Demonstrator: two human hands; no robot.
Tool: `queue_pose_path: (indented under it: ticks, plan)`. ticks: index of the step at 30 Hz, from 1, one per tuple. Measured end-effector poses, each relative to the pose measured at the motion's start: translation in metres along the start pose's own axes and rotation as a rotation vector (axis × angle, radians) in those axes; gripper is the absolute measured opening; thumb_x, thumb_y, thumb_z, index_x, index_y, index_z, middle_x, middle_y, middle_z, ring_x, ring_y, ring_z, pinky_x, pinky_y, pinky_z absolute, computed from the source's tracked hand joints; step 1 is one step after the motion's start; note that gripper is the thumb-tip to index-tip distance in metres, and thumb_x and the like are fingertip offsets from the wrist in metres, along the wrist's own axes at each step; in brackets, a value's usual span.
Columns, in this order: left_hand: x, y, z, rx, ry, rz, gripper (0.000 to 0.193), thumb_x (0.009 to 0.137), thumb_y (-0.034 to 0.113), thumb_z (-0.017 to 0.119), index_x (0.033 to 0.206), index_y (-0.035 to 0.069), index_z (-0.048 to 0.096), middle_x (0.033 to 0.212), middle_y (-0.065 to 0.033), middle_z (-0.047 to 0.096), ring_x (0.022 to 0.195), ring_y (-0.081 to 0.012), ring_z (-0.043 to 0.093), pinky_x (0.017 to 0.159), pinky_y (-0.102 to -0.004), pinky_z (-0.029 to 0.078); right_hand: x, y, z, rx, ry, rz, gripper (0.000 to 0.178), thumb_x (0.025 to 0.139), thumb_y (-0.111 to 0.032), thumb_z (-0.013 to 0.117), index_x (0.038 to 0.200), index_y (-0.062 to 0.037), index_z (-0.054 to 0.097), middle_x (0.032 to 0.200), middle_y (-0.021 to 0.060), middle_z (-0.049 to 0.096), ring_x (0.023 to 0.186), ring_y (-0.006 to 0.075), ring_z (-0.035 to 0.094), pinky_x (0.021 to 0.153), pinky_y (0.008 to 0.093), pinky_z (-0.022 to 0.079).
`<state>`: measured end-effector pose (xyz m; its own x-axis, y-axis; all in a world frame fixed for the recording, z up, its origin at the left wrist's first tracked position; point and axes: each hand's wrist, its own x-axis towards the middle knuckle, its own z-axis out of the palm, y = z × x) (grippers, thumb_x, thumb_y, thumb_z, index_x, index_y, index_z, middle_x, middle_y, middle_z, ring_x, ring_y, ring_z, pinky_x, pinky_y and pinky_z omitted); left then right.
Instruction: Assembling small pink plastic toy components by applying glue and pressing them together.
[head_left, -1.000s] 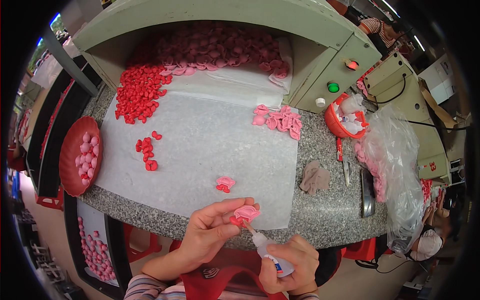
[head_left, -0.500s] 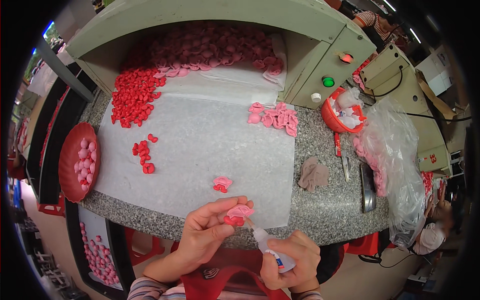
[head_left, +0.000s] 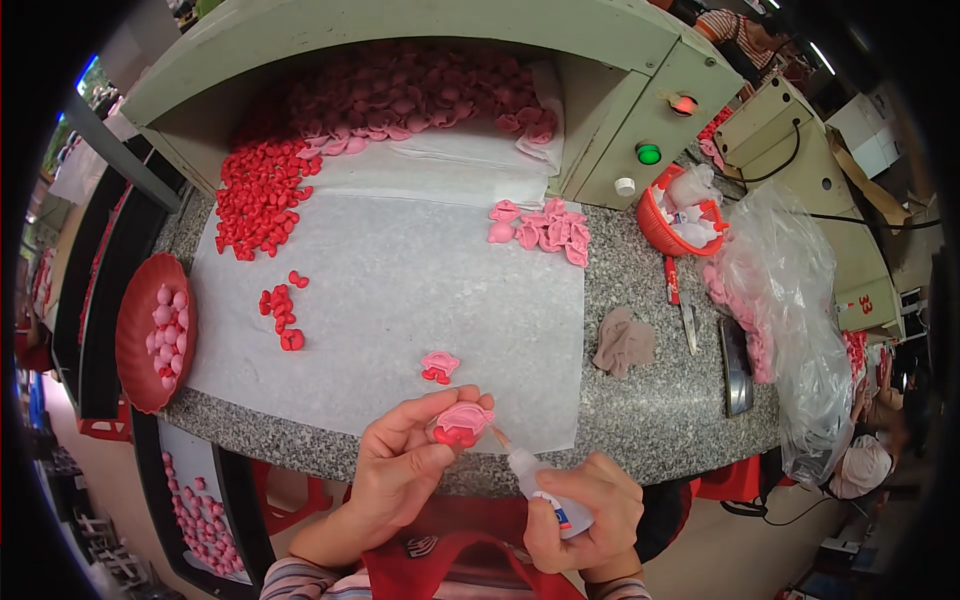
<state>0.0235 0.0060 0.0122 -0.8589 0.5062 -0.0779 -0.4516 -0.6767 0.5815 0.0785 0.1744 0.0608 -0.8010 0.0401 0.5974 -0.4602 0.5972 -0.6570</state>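
Observation:
Between the thumb and fingers of my left hand [head_left: 395, 465] is a small moulded piece [head_left: 464, 421], pink above and red below. My right hand [head_left: 590, 515] grips a small white squeeze bottle [head_left: 529, 474] with a thin nozzle. The bottle leans up to the left, its tip close to the piece's right edge; whether they touch I cannot tell. Just beyond my left hand, a similar pink-and-red piece [head_left: 439, 366] lies on the white sheet [head_left: 380, 290].
Loose red pieces [head_left: 290, 338] lie left on the sheet, pink ones [head_left: 550, 232] at the far right. A pale green box [head_left: 610, 110] shelters large heaps. Nearby are a red dish [head_left: 130, 340], a cloth [head_left: 624, 342], a knife [head_left: 688, 325], a phone [head_left: 737, 368] and an orange basket [head_left: 655, 222].
My left hand has moved slightly left and turned the piece, so more of its red part shows. The bottle stays in my right hand, its nozzle still by the piece's right side.

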Motion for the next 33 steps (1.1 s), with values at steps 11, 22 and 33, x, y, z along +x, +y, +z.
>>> queue_pose_path:
  ticks: [11,22,33]
  plan:
    - [0.0001,0.0004,-0.0026,-0.038,-0.022,0.020,0.043,0.080,-0.008,0.051,0.123,0.001,0.046,0.129,-0.0156,0.045,0.122,-0.0326,0.040,0.101,-0.0419,0.034,-0.0021,0.0019,0.0020,-0.002,0.038,0.010,0.027,0.060,0.002,0.062,0.086,0.0016,0.057,0.059,0.0060,0.058,0.039,0.0139,0.045,0.037,0.0230,0.033]
    - [0.0019,0.0017,-0.0029,-0.052,-0.004,0.016,0.044,0.081,-0.009,0.050,0.123,0.001,0.046,0.129,-0.0155,0.045,0.122,-0.0323,0.040,0.100,-0.0399,0.036,-0.0038,0.0018,0.0013,0.018,0.053,0.030,0.027,0.059,0.001,0.062,0.086,0.0019,0.058,0.061,0.0068,0.058,0.040,0.0135,0.044,0.038,0.0225,0.035]
    - [0.0002,0.0037,-0.0001,-0.032,0.056,0.009,0.046,0.078,-0.005,0.056,0.122,0.003,0.048,0.126,-0.0148,0.048,0.122,-0.0329,0.040,0.101,-0.0411,0.035,-0.0039,-0.0008,0.0019,0.013,0.039,0.029,0.025,0.060,-0.001,0.063,0.084,0.0014,0.058,0.059,0.0057,0.057,0.039,0.0130,0.042,0.037,0.0221,0.034]
